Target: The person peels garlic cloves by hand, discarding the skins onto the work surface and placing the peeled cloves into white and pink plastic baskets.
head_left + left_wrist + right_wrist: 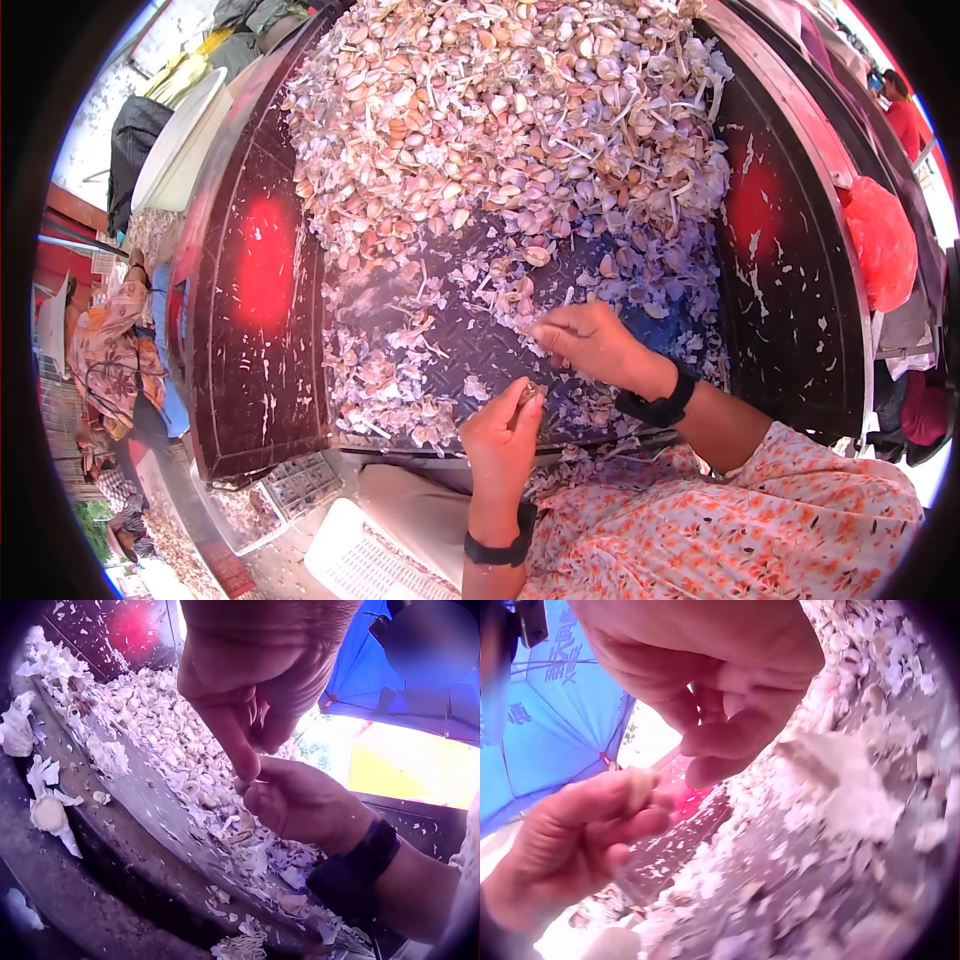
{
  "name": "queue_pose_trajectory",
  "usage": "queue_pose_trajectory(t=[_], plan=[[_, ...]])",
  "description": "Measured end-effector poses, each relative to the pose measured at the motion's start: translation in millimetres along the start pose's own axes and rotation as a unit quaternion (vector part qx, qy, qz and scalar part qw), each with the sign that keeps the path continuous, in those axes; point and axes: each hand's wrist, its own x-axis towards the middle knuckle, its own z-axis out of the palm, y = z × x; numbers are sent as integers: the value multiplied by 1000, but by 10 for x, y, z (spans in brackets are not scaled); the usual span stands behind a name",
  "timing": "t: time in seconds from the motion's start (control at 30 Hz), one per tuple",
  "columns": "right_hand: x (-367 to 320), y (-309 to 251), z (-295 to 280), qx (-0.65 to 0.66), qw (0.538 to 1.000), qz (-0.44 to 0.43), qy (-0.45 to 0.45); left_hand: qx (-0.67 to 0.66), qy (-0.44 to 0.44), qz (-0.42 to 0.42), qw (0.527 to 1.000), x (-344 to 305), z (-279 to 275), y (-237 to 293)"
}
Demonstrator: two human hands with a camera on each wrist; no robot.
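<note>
My left hand [500,430] pinches a small pale garlic clove [640,789] between thumb and forefinger, over the near part of the dark worktop [450,345]. Just beyond it and to the right is my right hand [595,345], its fingers loosely bent and no clove visible in them. Close beside the right hand, a blurred piece of papery garlic skin [847,780] shows in the right wrist view. A large heap of loose garlic cloves [480,110] covers the far part of the worktop, with skins and stems mixed in.
Dark side boards [250,270] wall in the worktop left and right. Scattered skins [390,390] lie along its near edge. A red plastic bag [880,245] hangs outside the right board. At lower left stands a white basket [370,560]; other people are farther off.
</note>
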Motion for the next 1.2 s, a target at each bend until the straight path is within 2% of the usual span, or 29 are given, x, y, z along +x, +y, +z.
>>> queue_pose_trajectory(t=[0.03, 0.07, 0.17, 0.23, 0.27, 0.4, 0.43, 0.47, 0.5, 0.53, 0.57, 0.6, 0.63, 0.7, 0.73, 0.77, 0.87, 0.9, 0.97, 1.1, 1.17, 1.2], plan=[[138, 43, -48, -68, 988, -90, 102, 0, 3, 1, 1000, -24, 9, -57], [296, 97, -106, -134, 954, -177, 202, -17, 20, -15, 1000, -48, 22, -116], [737, 352, -217, -199, 939, -145, 241, -43, 34, -48, 997, -121, 52, -226], [869, 397, -230, -286, 917, -180, 209, -52, 31, -67, 996, -154, 74, -275], [915, 421, -253, -302, 926, -155, 166, -52, 28, -71, 996, -172, 86, -298], [853, 293, -215, -343, 924, -126, 111, -83, 15, -94, 992, -175, 54, -213], [793, 237, -220, -278, 947, -126, 97, -87, 19, -95, 992, -158, 47, -183], [725, 177, -218, -210, 966, -124, 82, -165, 29, -120, 979, -136, 38, -155], [653, 108, -205, -212, 966, -123, 79, -241, 38, -145, 959, -115, 26, -124], [573, 31, -183, -134, 982, -120, 53, -242, 39, -148, 958, -93, 0, -78], [494, -47, -151, -54, 991, -117, 27, -303, 39, -161, 939, -66, -39, -28], [421, -123, -105, -40, 988, -147, 15, -362, 39, -173, 915, -41, -75, -8], [348, -181, -65, -38, 989, -146, 14, -361, 41, -175, 915, -24, -108, -22], [223, -249, 29, 20, 980, -188, -65, -590, 42, -139, 794, -2, -164, -71], [181, -235, 79, 36, 973, -214, -81, -610, 60, -141, 777, 6, -160, -96], [135, -236, 123, 37, 972, -214, -86, -610, 66, -141, 777, 8, -166, -93], [-6, -301, 198, 41, 966, -237, -94, -525, 15, -124, 842, 18, -179, 0], [-30, -328, 200, 41, 966, -237, -97, -525, 18, -124, 842, 17, -163, 23], [-69, -363, 201, -5, 966, -242, -90, -434, 46, -144, 888, 7, -133, 48], [-106, -315, 231, 86, 969, -192, -128, -448, 35, -127, 884, -34, -170, 48], [-128, -300, 251, 184, 966, -119, -140, -413, 33, -119, 902, -36, -176, 48], [-138, -292, 271, 184, 966, -118, -140, -413, 34, -120, 902, -39, -165, 54]])
